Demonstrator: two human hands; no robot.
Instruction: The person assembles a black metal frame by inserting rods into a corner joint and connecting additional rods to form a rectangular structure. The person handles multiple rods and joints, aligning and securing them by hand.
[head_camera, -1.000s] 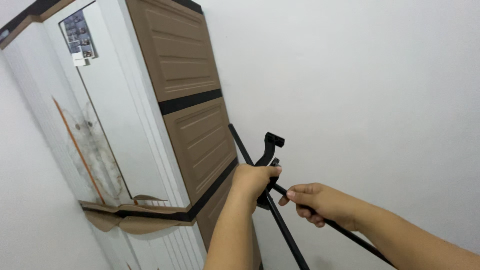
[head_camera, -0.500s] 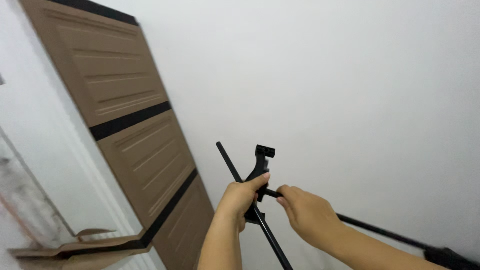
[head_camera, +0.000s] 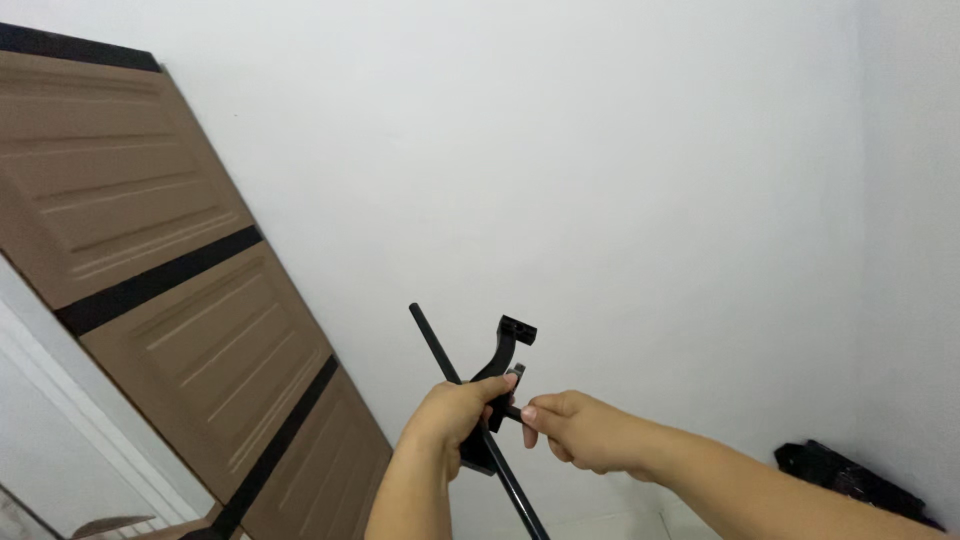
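My left hand (head_camera: 455, 415) grips a thin black metal rod (head_camera: 432, 343) together with a black curved bracket (head_camera: 503, 352) that sits on it. The rod runs from upper left to the bottom edge of the view. My right hand (head_camera: 580, 428) pinches a small silver screw or pin (head_camera: 517, 371) at the bracket, just right of my left fingers. The two hands almost touch. The lower end of the bracket is hidden behind my left hand.
A tall brown plastic cabinet (head_camera: 170, 300) with black bands stands at the left against a white wall (head_camera: 600, 180). A black object (head_camera: 850, 480) lies low at the right near the corner.
The view has swung right and up, so the cabinet fills less of the picture. My hands have kept hold of the rod and bracket, and the right fingers now pinch at the bracket.
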